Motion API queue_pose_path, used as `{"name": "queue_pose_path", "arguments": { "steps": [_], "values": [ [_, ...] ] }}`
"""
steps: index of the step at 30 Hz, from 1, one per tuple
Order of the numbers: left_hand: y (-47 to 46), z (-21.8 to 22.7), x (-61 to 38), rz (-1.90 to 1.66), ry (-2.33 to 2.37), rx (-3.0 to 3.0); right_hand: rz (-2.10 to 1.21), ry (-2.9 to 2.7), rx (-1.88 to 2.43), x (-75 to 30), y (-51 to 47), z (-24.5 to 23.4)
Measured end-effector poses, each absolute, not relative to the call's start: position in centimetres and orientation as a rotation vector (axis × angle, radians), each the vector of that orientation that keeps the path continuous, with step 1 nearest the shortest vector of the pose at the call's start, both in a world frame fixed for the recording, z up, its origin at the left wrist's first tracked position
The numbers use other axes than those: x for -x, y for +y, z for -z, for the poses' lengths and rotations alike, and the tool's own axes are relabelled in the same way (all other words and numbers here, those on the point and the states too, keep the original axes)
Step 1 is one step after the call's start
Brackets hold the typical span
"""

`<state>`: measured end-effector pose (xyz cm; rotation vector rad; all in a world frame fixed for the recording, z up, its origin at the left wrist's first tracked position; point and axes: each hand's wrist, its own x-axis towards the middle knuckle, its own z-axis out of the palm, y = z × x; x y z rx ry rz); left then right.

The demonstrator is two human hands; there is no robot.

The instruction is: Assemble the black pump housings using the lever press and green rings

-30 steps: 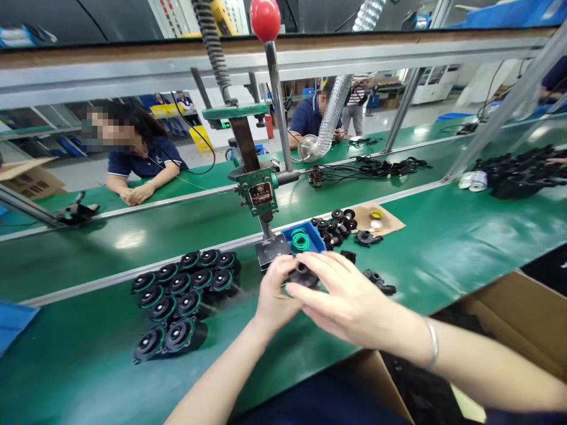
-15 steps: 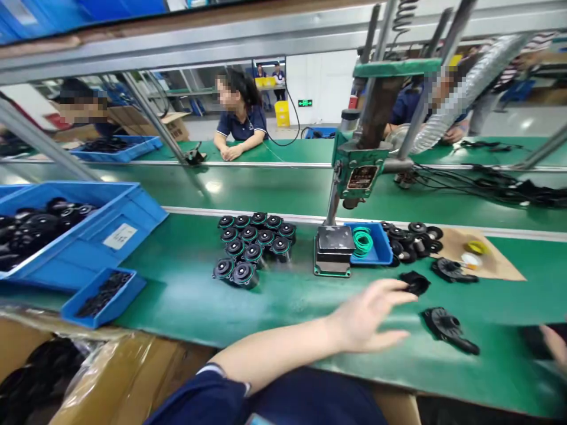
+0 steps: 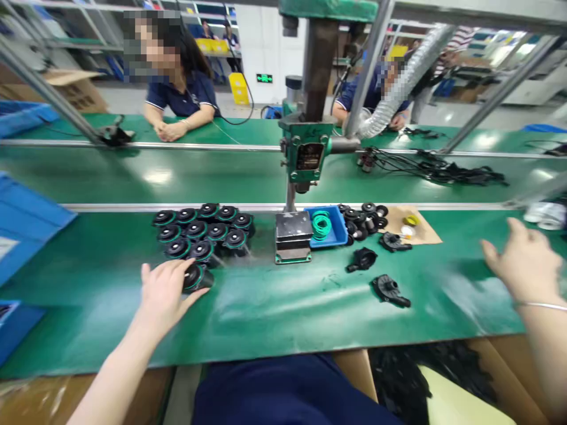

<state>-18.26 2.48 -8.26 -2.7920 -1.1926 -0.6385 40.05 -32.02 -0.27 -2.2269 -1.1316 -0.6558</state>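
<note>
My left hand [image 3: 165, 290] rests on the green bench [image 3: 287, 313], its fingers curled round a black round part with a green ring [image 3: 197, 276]. That part lies at the near edge of a cluster of several like parts [image 3: 206, 227]. Far to the right, my right hand [image 3: 527, 262] hovers over the bench with its fingers spread and nothing in it; a thin bracelet circles the wrist. Two loose black housings [image 3: 362, 258] [image 3: 390, 290] lie between my hands.
A green hand press [image 3: 305, 153] stands mid-bench over its metal base block [image 3: 293, 236]. Beside it are a small blue tray of green rings [image 3: 325, 227], small black parts [image 3: 364, 217] and a cardboard sheet [image 3: 423, 233]. A blue bin [image 3: 26, 218] sits left. Two people sit across the conveyor.
My left hand has swung from the loose housings on the right to the cluster on the left and now grips a ringed part. My right hand has come into view at the right.
</note>
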Motion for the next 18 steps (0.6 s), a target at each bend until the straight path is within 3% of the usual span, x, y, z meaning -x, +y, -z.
{"name": "queue_pose_path", "arguments": {
  "steps": [5, 10, 18],
  "values": [
    [-0.7, 9.5, 16.1, 0.81, -1.137, 3.101, -0.091, -1.461, 2.343, -30.9, -31.7, 6.1],
    [-5.2, 10.7, 9.9, 0.897, -1.05, 3.475, 0.101, -1.479, 2.207, -22.0, -30.1, 12.1],
    [-6.0, 11.9, 3.6, 1.046, -1.073, 3.853, 0.257, -1.515, 2.285, -15.7, -24.2, 12.2]
  ]
}}
